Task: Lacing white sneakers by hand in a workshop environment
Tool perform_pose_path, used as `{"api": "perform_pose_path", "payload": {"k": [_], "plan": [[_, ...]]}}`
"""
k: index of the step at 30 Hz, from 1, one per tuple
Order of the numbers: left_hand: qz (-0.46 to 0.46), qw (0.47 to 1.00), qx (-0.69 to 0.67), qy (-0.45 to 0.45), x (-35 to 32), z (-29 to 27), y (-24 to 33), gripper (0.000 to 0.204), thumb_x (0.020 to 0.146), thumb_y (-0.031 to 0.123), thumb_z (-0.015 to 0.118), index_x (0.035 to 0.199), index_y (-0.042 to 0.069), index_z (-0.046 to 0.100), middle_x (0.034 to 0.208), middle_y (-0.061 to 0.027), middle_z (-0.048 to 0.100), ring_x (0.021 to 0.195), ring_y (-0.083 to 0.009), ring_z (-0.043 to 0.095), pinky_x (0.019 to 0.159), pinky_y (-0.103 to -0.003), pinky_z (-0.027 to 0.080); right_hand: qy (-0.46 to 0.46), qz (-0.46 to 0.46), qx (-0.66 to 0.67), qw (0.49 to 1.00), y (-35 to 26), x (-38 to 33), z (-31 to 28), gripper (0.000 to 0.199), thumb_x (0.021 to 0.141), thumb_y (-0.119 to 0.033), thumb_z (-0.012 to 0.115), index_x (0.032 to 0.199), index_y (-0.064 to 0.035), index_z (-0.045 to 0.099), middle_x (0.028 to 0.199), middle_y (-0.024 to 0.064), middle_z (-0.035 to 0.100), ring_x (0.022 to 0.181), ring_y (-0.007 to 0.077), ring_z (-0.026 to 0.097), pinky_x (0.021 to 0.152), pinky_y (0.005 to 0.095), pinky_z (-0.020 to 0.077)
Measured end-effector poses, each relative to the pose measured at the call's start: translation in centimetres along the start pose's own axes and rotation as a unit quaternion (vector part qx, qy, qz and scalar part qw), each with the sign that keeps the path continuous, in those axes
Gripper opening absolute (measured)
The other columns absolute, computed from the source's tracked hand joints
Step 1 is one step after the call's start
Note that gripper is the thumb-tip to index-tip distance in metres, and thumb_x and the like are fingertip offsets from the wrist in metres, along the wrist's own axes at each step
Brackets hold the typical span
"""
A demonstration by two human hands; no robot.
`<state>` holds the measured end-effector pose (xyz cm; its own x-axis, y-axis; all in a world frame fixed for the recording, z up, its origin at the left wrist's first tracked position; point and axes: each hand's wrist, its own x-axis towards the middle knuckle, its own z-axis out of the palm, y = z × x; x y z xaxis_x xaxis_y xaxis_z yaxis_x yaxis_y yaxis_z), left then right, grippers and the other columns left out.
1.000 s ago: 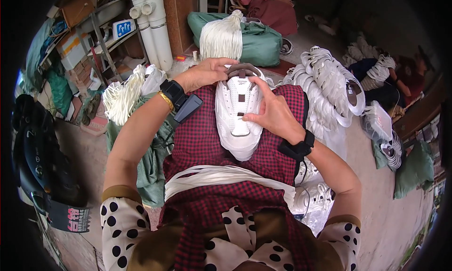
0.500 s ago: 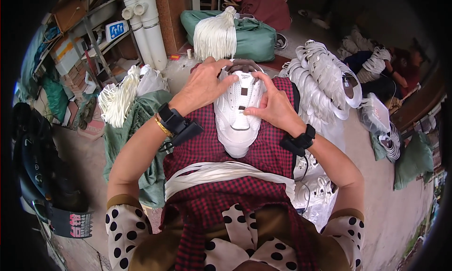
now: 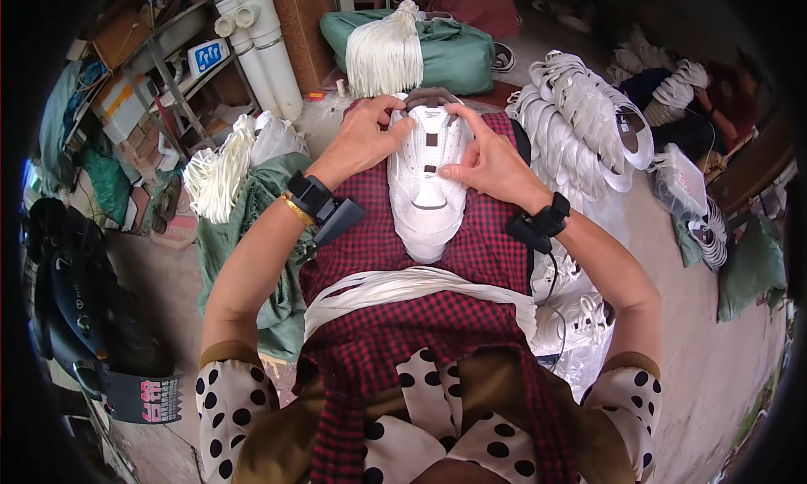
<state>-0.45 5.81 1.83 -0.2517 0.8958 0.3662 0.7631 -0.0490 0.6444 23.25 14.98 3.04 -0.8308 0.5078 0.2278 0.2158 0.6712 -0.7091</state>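
A white sneaker upper (image 3: 427, 207) with no lace in its eyelets lies on my lap, over a red-and-black checked apron (image 3: 353, 240). Its toe points toward me and its brown-lined collar faces away. My left hand (image 3: 360, 139) grips the left side near the collar, thumb on the eyelet edge and fingers curled behind. On the opposite side, my right hand (image 3: 496, 163) holds the shoe with its index finger by the upper eyelets and its thumb lower down, beside the tongue's dark slot. A bundle of flat white shoelaces (image 3: 412, 289) lies across my lap, below the toe.
White shoe parts hang in a large bunch (image 3: 572, 123) at the right, above laced white sneakers (image 3: 572, 323). Lace bundles lie on green sacks (image 3: 454, 60) ahead and at left (image 3: 223, 169). A person (image 3: 727, 106) sits far right. A dark scooter (image 3: 92, 316) stands left.
The whole view has shifted slightly. Both hands keep hold of the sneaker, and my left thumb sits a little farther out toward its left edge.
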Motion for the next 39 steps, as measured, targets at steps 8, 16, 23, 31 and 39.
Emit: {"api": "perform_pose_path", "payload": {"k": [8, 16, 23, 31, 39], "plan": [[0.009, 0.991, -0.136, 0.009, -5.7, -2.6, -0.7, 0.029, 0.092, 0.021, 0.072, 0.113, 0.001, 0.068, 0.091, -0.0065, 0.07, 0.081, -0.0108, 0.062, 0.073, -0.029, 0.053, -0.218, -0.024, 0.03, 0.975, -2.1, -8.6, 1.8, 0.031, 0.092, -0.011, 0.07, 0.121, -0.0026, 0.062, 0.08, 0.0057, 0.069, 0.073, 0.0096, 0.064, 0.061, 0.0275, 0.0509], [-0.07, 0.961, -0.138, -0.229, -11.9, -3.8, 3.0, 0.006, 0.096, 0.003, 0.067, 0.098, -0.003, 0.067, 0.089, 0.0003, 0.066, 0.081, -0.0044, 0.057, 0.072, -0.022, 0.048, -0.218, 0.14, 0.105, 0.96, -1.6, -8.3, 3.0, 0.021, 0.098, -0.017, 0.057, 0.093, 0.0012, 0.066, 0.071, 0.0049, 0.064, 0.063, 0.0101, 0.059, 0.058, 0.0281, 0.0475], [-0.013, 0.926, -0.254, -0.278, -11.6, -0.7, 4.6, 0.036, 0.108, 0.029, 0.049, 0.11, -0.002, 0.068, 0.085, -0.0033, 0.067, 0.078, -0.0082, 0.061, 0.071, -0.024, 0.05, -0.201, 0.176, 0.287, 0.92, -4.7, -7.0, 0.9, 0.024, 0.104, -0.02, 0.051, 0.091, -0.0022, 0.06, 0.073, -0.0063, 0.052, 0.063, 0.0021, 0.044, 0.055, 0.0208, 0.0361], [-0.055, 0.87, -0.47, -0.141, -10.2, -6.8, 7.6, 0.034, 0.11, 0.029, 0.043, 0.088, 0.006, 0.056, 0.062, 0.0076, 0.034, 0.052, -0.0022, 0.028, 0.047, -0.022, 0.02, 0.104, 0.052, -0.073, 0.991, 1.9, -4.4, -6.2, 0.029, 0.097, -0.025, 0.059, 0.09, 0.0026, 0.062, 0.07, 0.0033, 0.057, 0.066, 0.009, 0.049, 0.065, 0.0291, 0.0476], [0.108, 0.798, -0.592, -0.008, -9.1, -14.1, 8.8, 0.031, 0.109, 0.026, 0.039, 0.094, 0.005, 0.055, 0.061, 0.0079, 0.033, 0.049, -0.0034, 0.026, 0.044, -0.019, 0.024, 0.212, 0.15, -0.216, 0.941, 20.4, -6.1, -10.9, 0.038, 0.092, -0.031, 0.061, 0.088, 0.0067, 0.068, 0.078, 0.028, 0.068, 0.079, 0.0422, 0.07, 0.073, 0.0448, 0.053]]}}
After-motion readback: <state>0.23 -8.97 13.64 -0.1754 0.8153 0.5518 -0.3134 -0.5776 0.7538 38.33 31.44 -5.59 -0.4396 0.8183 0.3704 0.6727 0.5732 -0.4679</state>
